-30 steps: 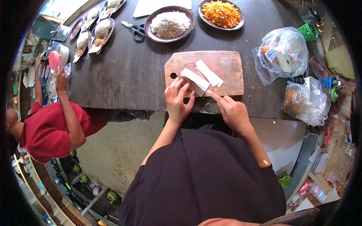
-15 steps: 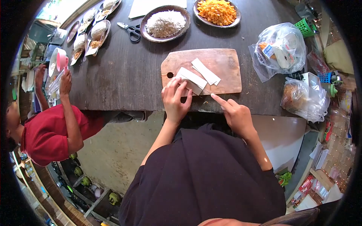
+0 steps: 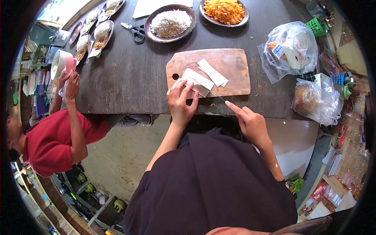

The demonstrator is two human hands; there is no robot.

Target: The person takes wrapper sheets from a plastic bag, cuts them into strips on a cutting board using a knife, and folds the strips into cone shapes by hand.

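Observation:
A wooden cutting board (image 3: 231, 70) with a hole at its left end lies near the table's front edge. My left hand (image 3: 181, 102) presses its fingertips on a small stack of white flat slabs (image 3: 200, 80), whose kind I cannot tell. Two white strips (image 3: 212, 72) lie crossed to the right of the stack. In my closed right hand (image 3: 248, 121) is a knife (image 3: 218, 96), its index finger stretched along the top. The thin blade reaches toward the lower right side of the stack; its handle is hidden in my palm.
Beyond the board stand a plate of white shreds (image 3: 171, 24) and a plate of orange pieces (image 3: 225, 11), with black scissors (image 3: 135, 32) beside them. Plastic bags (image 3: 294, 49) sit at the right. A co-worker in a red shirt (image 3: 55, 143) holds a pink-and-white object (image 3: 69, 64) at the left.
My right hand has drawn back, down and right, so more of the knife blade shows. My left hand stays on the stack. The co-worker's hands have come together near the pink-and-white object.

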